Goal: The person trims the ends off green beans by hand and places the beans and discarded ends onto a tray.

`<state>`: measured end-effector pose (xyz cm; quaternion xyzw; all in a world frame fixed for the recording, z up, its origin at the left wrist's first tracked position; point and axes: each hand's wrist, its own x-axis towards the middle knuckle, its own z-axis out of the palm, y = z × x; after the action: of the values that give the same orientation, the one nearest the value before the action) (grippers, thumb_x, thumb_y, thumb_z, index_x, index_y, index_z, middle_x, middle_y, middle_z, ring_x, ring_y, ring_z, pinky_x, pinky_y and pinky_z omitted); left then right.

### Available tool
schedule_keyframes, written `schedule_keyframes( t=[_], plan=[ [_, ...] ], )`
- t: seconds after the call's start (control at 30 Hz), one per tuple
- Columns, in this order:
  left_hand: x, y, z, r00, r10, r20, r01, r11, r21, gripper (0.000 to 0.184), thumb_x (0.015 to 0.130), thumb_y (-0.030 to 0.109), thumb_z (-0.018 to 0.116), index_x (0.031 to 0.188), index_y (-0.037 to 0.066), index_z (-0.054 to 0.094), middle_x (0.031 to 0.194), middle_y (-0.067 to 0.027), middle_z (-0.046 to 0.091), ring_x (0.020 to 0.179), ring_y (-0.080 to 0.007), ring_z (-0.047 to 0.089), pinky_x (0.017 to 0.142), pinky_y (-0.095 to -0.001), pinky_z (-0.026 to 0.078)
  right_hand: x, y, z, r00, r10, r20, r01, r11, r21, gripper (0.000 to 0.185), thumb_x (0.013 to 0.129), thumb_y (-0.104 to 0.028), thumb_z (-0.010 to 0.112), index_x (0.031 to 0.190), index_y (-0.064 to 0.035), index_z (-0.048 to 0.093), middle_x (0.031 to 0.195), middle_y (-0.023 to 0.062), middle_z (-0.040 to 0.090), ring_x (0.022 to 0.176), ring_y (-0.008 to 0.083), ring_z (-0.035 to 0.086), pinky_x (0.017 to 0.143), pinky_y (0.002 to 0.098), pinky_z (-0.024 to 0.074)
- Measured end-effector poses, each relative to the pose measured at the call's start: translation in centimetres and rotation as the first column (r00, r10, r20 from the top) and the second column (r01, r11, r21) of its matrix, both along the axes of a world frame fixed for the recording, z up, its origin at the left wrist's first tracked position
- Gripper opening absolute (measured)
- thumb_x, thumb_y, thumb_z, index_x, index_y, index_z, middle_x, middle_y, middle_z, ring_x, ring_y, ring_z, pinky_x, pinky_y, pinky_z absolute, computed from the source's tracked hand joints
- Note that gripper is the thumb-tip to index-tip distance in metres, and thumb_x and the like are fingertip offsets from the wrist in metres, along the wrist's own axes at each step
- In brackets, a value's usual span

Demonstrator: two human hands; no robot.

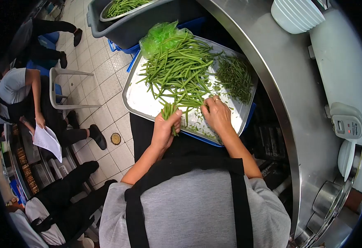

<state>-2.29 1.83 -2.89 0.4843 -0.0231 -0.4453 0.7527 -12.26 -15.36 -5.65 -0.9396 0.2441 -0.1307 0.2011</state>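
Observation:
A bunch of green beans [169,110] stands upright in my left hand [164,126], its fingers wrapped round them at the near edge of a metal tray [132,96]. My right hand [217,113] reaches over the tray with bent fingers, close to the tips of loose beans; whatever its fingertips hold is hidden. A large heap of whole green beans [177,68] covers the tray's middle. Small trimmed bean ends [234,78] are piled at the right, with more bits scattered on the near part. A crumpled green plastic bag [158,39] lies at the far left corner.
Beyond the tray stands a grey tub [119,31] holding a bowl of more beans. A steel counter [267,53] curves along the right, with stacked white bowls [296,15]. At left, a seated person holds papers [47,140] near a plastic chair [55,91]; other people are nearby.

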Motion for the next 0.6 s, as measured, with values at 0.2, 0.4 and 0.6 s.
schedule_keyframes(
  t=[0.2,0.4,0.6],
  plan=[
    [-1.1,-0.6,0.3,0.898,-0.152,0.412,0.078,0.979,0.191,0.014,0.089,0.012,0.067,0.096,0.0,0.065,0.066,0.0053,0.053,0.059,-0.0063,0.05,0.058,-0.0222,0.044,-2.7,0.9,3.4,0.987,0.154,0.053,-0.145,0.98,-0.135,0.012,0.078,-0.015,0.07,0.085,-0.0074,0.064,0.083,0.0067,0.059,0.076,0.025,0.059,0.071,0.0365,0.0424],
    [-1.0,-1.4,0.9,0.402,-0.354,0.844,0.08,0.932,0.353,0.026,0.078,0.002,0.07,0.103,0.003,0.065,0.08,-0.013,0.058,0.073,-0.0269,0.059,0.066,-0.0339,0.047,-3.1,1.7,5.9,0.938,0.314,0.145,-0.293,0.944,-0.149,0.013,0.076,-0.016,0.072,0.083,-0.009,0.062,0.082,0.0046,0.056,0.077,0.0212,0.057,0.072,0.0345,0.0393],
    [-0.8,-1.1,0.9,0.331,-0.356,0.874,0.047,0.931,0.362,0.016,0.079,0.002,0.068,0.094,0.001,0.063,0.079,-0.0158,0.056,0.074,-0.0355,0.059,0.064,-0.0402,0.048,-2.8,1.7,6.0,0.951,0.278,0.136,-0.272,0.96,-0.06,0.013,0.076,-0.012,0.072,0.086,-0.0087,0.065,0.082,0.0036,0.059,0.075,0.0229,0.057,0.072,0.0345,0.0432]
  ],
)
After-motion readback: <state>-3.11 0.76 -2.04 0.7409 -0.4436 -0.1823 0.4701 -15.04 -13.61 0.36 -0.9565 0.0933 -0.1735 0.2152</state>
